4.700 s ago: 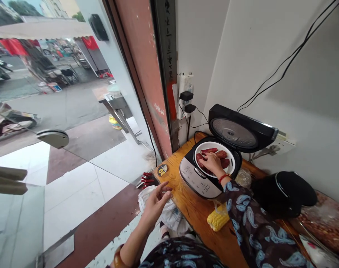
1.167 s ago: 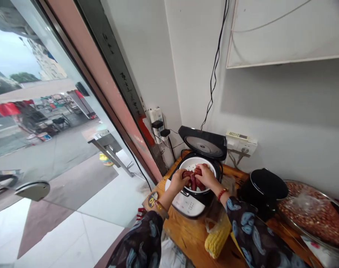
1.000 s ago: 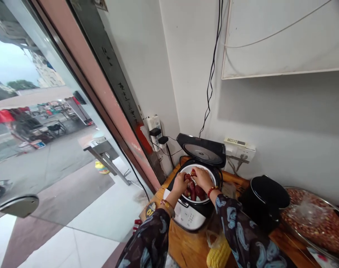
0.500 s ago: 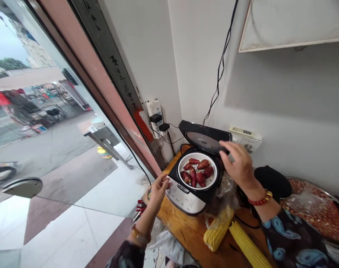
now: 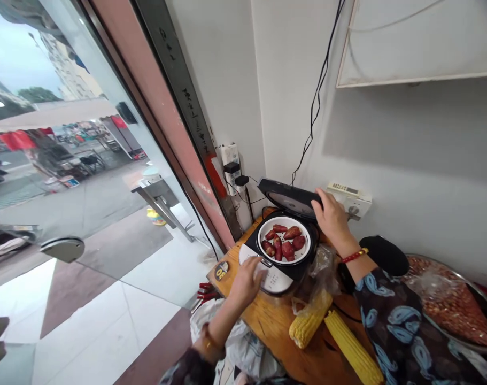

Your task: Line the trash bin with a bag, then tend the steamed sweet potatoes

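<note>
A rice cooker (image 5: 273,280) stands on the wooden table with its lid raised at the back. Inside it sits a white steamer basket (image 5: 261,235) holding several red-skinned sweet potatoes (image 5: 288,250). My right hand (image 5: 332,218) grips the right edge of the lid (image 5: 285,188), thumb in front and fingers over the top. Over the front control panel is my left hand (image 5: 247,279), its fingers loosely apart near the front latch (image 5: 266,261); whether they touch the panel I cannot tell. Two ears of corn (image 5: 353,345) lie in front, one partly inside a clear plastic bag (image 5: 321,267).
A large pan of reddish nuts or beans (image 5: 451,305) stands at the right, beside a round black object (image 5: 385,255). Behind are a power strip (image 5: 230,156), a wall socket (image 5: 357,206) and hanging cables (image 5: 316,96). A glass door (image 5: 107,214) is at left.
My right hand has closed onto the lid's edge, and the lid has tipped slightly forward. My left hand has moved right, from the cooker's left side to over its front panel.
</note>
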`<state>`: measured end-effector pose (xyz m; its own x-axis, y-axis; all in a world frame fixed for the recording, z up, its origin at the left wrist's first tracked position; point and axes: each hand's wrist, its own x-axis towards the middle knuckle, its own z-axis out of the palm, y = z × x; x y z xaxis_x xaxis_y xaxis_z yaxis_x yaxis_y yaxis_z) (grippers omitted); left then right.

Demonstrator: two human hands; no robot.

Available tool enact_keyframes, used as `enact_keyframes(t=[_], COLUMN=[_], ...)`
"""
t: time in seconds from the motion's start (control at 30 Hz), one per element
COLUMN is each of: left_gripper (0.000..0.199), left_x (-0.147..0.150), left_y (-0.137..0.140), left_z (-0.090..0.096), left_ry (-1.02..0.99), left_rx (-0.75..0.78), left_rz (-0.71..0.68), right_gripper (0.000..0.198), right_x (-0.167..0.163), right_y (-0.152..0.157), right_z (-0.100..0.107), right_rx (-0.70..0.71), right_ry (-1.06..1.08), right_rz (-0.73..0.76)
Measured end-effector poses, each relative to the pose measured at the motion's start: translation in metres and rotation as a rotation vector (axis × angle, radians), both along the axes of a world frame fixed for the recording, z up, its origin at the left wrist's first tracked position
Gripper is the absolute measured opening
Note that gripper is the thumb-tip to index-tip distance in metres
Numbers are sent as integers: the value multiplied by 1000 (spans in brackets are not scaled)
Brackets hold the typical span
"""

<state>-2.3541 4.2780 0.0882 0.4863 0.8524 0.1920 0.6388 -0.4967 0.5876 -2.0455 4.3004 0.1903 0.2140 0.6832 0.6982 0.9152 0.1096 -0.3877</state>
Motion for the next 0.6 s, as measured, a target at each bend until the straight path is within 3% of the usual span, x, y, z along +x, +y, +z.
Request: enact_keyframes(t=[0.07, 0.17, 0.3, 0.43, 0.5, 0.6], left_gripper=[53, 60, 60, 75, 62, 47], left_x=[48, 103, 127, 102, 71, 9], left_y=[15, 36, 40, -2, -35, -78], left_z=[-1, -7, -8, 7, 12, 5], left_ry=[133, 250, 336, 316, 197, 83], left_rx=[22, 28, 19, 52, 86, 67], left_rz=[-177, -265, -285, -361, -407, -260], right_gripper=[42, 40, 37, 32, 30, 34], right_x=[-10, -23, -41, -58, -68, -82], right_y=[-9, -22, -41, -59, -67, -79], right_z=[-3, -11, -25, -48, -63, -91], right_rx=[3, 6, -9, -40, -63, -103], right_ry=[-2, 5, -14, -32, -49, -95], right_rz=[25, 74, 127, 139, 145, 154])
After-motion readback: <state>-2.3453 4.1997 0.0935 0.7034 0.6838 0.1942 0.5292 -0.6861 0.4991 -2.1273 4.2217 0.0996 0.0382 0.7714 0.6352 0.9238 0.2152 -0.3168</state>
